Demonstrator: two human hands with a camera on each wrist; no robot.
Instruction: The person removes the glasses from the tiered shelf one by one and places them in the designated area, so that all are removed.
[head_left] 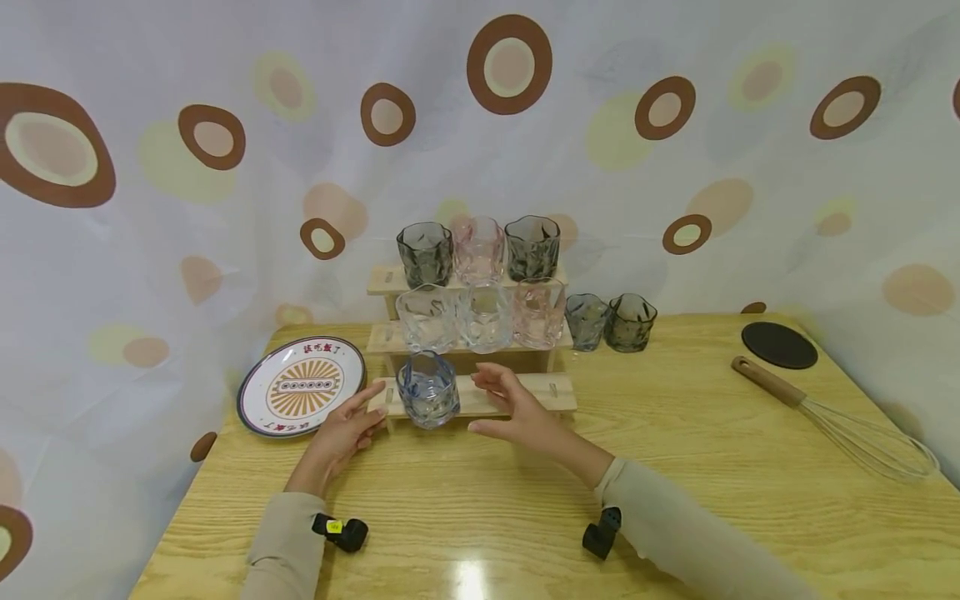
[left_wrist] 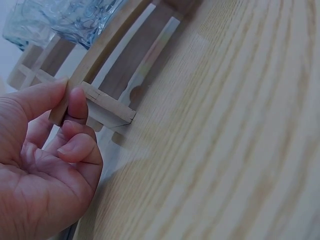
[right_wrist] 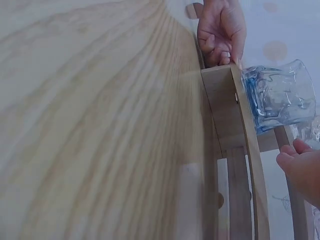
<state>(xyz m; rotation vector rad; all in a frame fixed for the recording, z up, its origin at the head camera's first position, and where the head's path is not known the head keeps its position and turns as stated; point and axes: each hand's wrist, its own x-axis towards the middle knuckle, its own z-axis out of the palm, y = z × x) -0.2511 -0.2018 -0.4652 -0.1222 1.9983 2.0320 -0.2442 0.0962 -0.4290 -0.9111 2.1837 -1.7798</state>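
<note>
Faintly blue, rippled glass [head_left: 429, 393], left fingers [left_wrist: 77, 103] pinching pale rack [head_left: 566, 395], right fingers [head_left: 502, 382] parted (empty)

A brown-handled whisk [head_left: 797, 396] and a dark round disc [head_left: 779, 345] lie at right on the wood-grain surface [head_left: 675, 417]; a blue-rimmed plate [head_left: 303, 387] sits at left, a spotted backdrop [head_left: 585, 183] behind.

plate [head_left: 302, 386]: red "該吃飯了" at top, characters below | yellow label [head_left: 333, 527] on wrist camera [head_left: 352, 536]: illegible
</note>
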